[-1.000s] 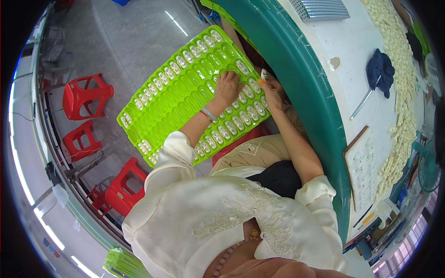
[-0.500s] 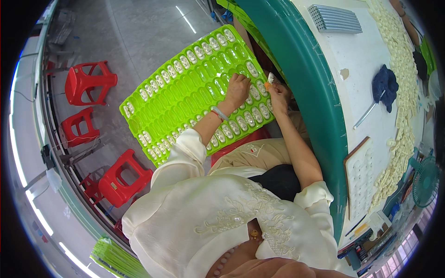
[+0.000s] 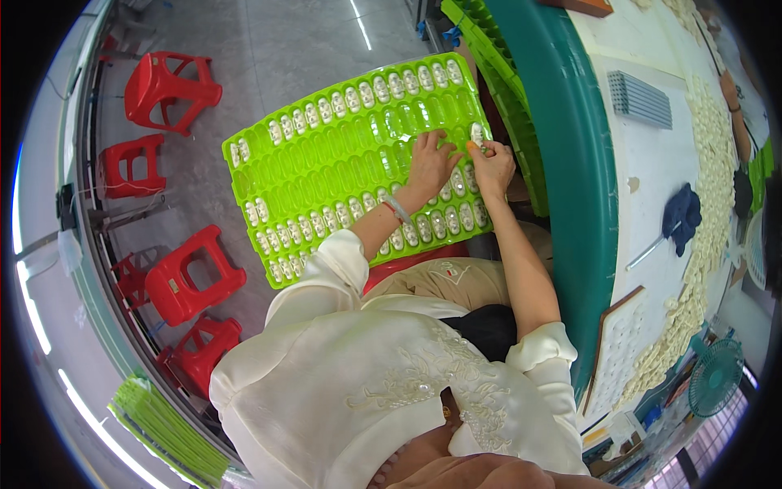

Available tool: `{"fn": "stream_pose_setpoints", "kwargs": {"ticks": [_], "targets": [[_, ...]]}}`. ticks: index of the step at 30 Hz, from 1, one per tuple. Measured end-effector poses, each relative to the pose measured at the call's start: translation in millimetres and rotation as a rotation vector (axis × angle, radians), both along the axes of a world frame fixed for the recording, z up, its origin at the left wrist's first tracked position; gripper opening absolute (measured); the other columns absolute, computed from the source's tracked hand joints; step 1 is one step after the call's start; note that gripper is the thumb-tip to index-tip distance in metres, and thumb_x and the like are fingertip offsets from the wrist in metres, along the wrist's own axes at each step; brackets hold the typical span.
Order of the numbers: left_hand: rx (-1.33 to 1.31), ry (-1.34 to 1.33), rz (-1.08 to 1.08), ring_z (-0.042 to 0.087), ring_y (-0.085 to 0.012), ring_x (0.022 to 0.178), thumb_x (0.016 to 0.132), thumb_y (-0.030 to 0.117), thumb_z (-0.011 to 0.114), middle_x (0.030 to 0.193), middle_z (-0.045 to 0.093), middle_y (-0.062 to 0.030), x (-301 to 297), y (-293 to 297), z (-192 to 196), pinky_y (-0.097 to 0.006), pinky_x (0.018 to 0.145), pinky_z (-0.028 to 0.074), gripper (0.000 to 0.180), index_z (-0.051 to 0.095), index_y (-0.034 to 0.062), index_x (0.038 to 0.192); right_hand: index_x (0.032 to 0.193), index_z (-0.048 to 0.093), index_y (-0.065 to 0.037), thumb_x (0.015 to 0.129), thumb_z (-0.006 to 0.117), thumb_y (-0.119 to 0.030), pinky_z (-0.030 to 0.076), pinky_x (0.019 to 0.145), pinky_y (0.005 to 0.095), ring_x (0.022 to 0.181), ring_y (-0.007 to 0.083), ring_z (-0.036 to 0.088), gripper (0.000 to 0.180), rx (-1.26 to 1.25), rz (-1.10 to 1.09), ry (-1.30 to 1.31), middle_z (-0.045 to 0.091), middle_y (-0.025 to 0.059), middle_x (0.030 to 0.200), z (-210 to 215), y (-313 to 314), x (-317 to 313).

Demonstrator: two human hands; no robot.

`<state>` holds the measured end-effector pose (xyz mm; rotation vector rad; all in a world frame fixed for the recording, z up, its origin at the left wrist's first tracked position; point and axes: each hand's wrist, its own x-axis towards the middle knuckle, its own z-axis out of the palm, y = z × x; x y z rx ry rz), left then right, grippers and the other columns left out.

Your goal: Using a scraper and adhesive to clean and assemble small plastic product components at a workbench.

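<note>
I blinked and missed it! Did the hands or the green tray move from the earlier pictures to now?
Both hands shifted a little along the green tray toward its far rows; the left hand rests on the pockets, the right hand pinches a small white piece. The tray stayed on the lap, still partly filled, and the red stools stayed put.

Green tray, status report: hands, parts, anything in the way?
Left hand flat on green tray. Right hand pinching a small white part at its right edge. Outer rows filled, middle pockets empty. Nothing in the way.
</note>
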<state>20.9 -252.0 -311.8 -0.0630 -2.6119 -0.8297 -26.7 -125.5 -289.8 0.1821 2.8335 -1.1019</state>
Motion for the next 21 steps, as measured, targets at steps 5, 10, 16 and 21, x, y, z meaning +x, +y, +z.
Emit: {"fn": "stream_pose_setpoints", "kwargs": {"ticks": [5, 10, 16, 21], "targets": [[0.045, -0.105, 0.121, 0.05, -0.0308, 0.087, 0.069, 0.021, 0.07, 0.094, 0.051, -0.0129, -32, -8, -2, -0.04, 0.077, 0.043, 0.028, 0.062, 0.0027, 0.089, 0.085, 0.067, -0.003, 0.063, 0.076, -0.031, 0.044, 0.067, 0.0374, 0.069, 0.0245, 0.055, 0.037, -0.019, -0.048, 0.044, 0.054, 0.0078, 0.069, -11, -1, -1], [-0.17, -0.323, 0.117, 0.054, -0.029, 0.081, 0.065, 0.014, 0.066, 0.087, 0.053, -0.0121, -57, 1, -11, -0.038, 0.075, 0.043, 0.019, 0.059, 0.0043, 0.079, 0.085, 0.068, -0.003, 0.062, 0.076, -0.031, 0.045, 0.066, 0.0367, 0.067, 0.0243, 0.055, 0.037, 0.0, -0.071, -0.01, 0.055, 0.0076, 0.069, -12, 6, 2], [-0.333, -0.23, 0.072, 0.054, -0.0259, 0.078, 0.064, 0.014, 0.063, 0.078, 0.054, -0.0099, -60, 3, -14, -0.036, 0.071, 0.041, 0.014, 0.058, 0.007, 0.075, 0.086, 0.068, -0.003, 0.062, 0.076, -0.031, 0.045, 0.066, 0.0365, 0.067, 0.0244, 0.056, 0.038, -0.012, -0.098, -0.045, 0.056, 0.0078, 0.07, -15, 18, 9], [-0.315, -0.202, 0.09, 0.053, -0.0253, 0.077, 0.064, 0.013, 0.061, 0.077, 0.054, -0.0093, -63, 3, -23, -0.036, 0.07, 0.04, 0.012, 0.058, 0.0075, 0.074, 0.087, 0.068, -0.003, 0.062, 0.075, -0.031, 0.045, 0.067, 0.0371, 0.068, 0.0246, 0.056, 0.038, -0.02, -0.096, -0.05, 0.056, 0.008, 0.07, -12, 16, 8]]}}
